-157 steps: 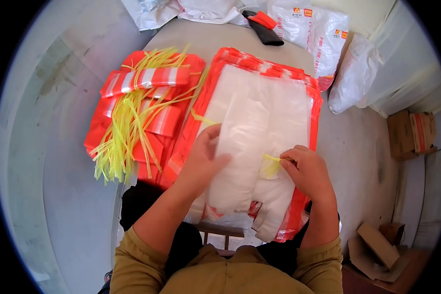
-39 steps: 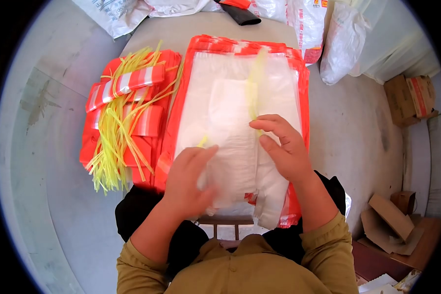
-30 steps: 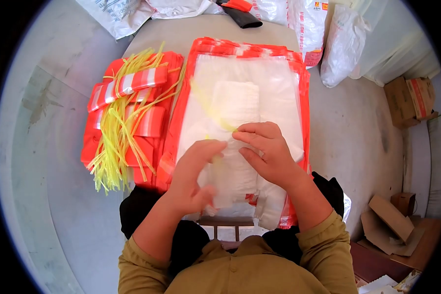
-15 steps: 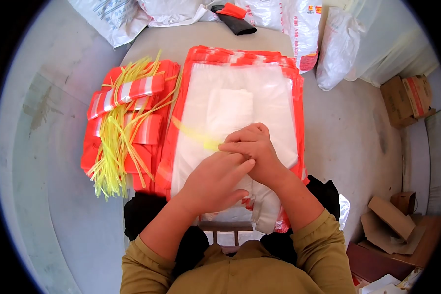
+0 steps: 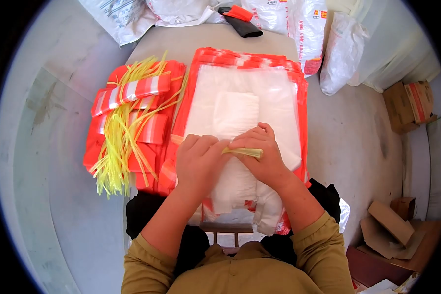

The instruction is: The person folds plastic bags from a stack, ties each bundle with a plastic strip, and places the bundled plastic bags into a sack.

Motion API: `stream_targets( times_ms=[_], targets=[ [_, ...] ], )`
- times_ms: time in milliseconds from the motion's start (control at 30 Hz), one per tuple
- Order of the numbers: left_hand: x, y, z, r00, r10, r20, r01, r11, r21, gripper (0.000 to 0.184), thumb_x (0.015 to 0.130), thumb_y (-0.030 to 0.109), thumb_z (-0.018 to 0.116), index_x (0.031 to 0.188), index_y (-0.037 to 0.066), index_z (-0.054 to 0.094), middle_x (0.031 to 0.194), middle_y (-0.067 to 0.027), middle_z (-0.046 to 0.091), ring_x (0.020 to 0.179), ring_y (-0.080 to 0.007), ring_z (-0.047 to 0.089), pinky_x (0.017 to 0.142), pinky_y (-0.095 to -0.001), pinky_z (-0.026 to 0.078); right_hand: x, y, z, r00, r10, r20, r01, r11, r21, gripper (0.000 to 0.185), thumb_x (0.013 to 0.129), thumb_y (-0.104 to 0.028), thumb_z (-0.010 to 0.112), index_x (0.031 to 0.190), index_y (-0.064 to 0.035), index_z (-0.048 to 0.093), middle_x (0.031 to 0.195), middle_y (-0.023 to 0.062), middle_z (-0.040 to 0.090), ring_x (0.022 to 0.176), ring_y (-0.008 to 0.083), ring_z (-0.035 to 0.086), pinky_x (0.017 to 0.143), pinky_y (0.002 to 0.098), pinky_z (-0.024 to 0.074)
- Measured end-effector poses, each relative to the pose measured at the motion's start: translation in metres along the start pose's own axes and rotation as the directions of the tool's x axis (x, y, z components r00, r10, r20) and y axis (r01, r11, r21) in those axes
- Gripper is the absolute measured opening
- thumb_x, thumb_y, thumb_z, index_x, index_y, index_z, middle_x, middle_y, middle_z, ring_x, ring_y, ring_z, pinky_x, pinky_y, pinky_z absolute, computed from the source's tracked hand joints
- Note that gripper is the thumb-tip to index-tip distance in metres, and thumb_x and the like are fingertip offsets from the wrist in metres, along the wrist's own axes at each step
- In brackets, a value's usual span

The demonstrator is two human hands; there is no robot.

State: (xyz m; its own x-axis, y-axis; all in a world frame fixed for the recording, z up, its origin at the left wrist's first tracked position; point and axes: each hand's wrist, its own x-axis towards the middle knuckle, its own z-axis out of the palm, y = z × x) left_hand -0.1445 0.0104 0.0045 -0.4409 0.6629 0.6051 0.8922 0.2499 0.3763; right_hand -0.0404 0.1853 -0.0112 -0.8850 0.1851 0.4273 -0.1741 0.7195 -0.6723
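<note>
A short length of yellow plastic strip (image 5: 249, 152) lies across the fingers of my right hand (image 5: 265, 164), which pinches it. My left hand (image 5: 195, 159) is closed at the strip's left end, its fingers curled and partly blurred by motion. Both hands are over a folded bundle of white, translucent plastic bags (image 5: 236, 115). Below the hands, the bundle's lower part (image 5: 230, 188) spreads toward my body. Under it lies a stack of clear plastic bags (image 5: 279, 110) on a larger pile of red-and-white bags (image 5: 303, 93).
To the left, yellow strips (image 5: 113, 147) drape over folded red-and-white bags (image 5: 144, 88). White sacks (image 5: 306, 29) and a black roll (image 5: 245, 28) line the table's (image 5: 181, 39) far edge. Cardboard boxes (image 5: 409, 105) stand on the floor at right.
My left hand has shifted left and up, pulling away from my right hand. The yellow strip, which stuck out to the left, now shows lying across my right fingers.
</note>
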Motion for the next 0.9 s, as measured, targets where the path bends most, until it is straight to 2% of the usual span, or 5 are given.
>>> stream_targets(
  times_ms=[133, 233, 333, 533, 900],
  targets=[
    [-0.001, -0.002, 0.005, 0.998, -0.054, 0.044, 0.056, 0.998, -0.037, 0.018, 0.08, 0.007, 0.083, 0.096, 0.005, 0.077, 0.081, -0.0076, 0.066, 0.077, -0.0283, 0.06, 0.069, -0.0408, 0.049, -0.001, -0.002, 0.004, 0.996, 0.053, -0.071, -0.054, 0.998, -0.011, 0.015, 0.09, -0.017, 0.079, 0.106, -0.0157, 0.077, 0.1, -0.0028, 0.073, 0.098, 0.0213, 0.064, 0.114, 0.0541, 0.0341],
    [-0.001, -0.003, 0.008, 0.958, -0.271, 0.093, 0.284, 0.942, -0.179, 0.012, 0.084, 0.008, 0.082, 0.093, 0.003, 0.076, 0.077, -0.009, 0.064, 0.074, -0.028, 0.059, 0.067, -0.0392, 0.047, 0.0, -0.007, -0.002, 0.994, 0.096, -0.047, -0.098, 0.994, -0.049, 0.019, 0.089, -0.013, 0.077, 0.108, -0.0151, 0.075, 0.095, -0.0011, 0.07, 0.096, 0.0215, 0.064, 0.115, 0.0547, 0.0335],
    [-0.005, -0.004, 0.015, 0.87, -0.473, 0.138, 0.484, 0.768, -0.42, 0.01, 0.087, 0.009, 0.08, 0.091, 0.002, 0.075, 0.076, -0.0095, 0.064, 0.074, -0.0283, 0.059, 0.066, -0.0388, 0.046, 0.002, -0.005, -0.001, 0.997, -0.071, -0.01, 0.067, 0.978, -0.199, 0.026, 0.086, -0.007, 0.075, 0.11, -0.0155, 0.075, 0.092, 0.0006, 0.066, 0.097, 0.022, 0.063, 0.113, 0.0533, 0.0373],
    [0.0, -0.002, 0.009, 0.951, -0.27, 0.153, 0.291, 0.946, -0.141, 0.013, 0.086, 0.017, 0.08, 0.094, 0.007, 0.076, 0.084, -0.01, 0.072, 0.08, -0.033, 0.065, 0.072, -0.0436, 0.051, 0.006, -0.008, 0.0, 0.945, -0.324, -0.038, 0.282, 0.869, -0.406, 0.031, 0.083, -0.007, 0.07, 0.112, -0.0144, 0.076, 0.093, 0.0006, 0.062, 0.092, 0.0243, 0.059, 0.1, 0.045, 0.0469],
    [0.002, -0.002, 0.008, 0.992, -0.069, 0.106, 0.083, 0.988, -0.128, 0.011, 0.087, 0.006, 0.076, 0.097, 0.006, 0.07, 0.081, -0.0101, 0.066, 0.075, -0.0325, 0.061, 0.065, -0.0448, 0.047, 0.01, -0.01, -0.005, 0.97, -0.242, -0.028, 0.212, 0.894, -0.394, 0.014, 0.082, -0.01, 0.067, 0.096, -0.0099, 0.071, 0.097, 0.0028, 0.062, 0.094, 0.0258, 0.058, 0.09, 0.0407, 0.0449]
  ],
)
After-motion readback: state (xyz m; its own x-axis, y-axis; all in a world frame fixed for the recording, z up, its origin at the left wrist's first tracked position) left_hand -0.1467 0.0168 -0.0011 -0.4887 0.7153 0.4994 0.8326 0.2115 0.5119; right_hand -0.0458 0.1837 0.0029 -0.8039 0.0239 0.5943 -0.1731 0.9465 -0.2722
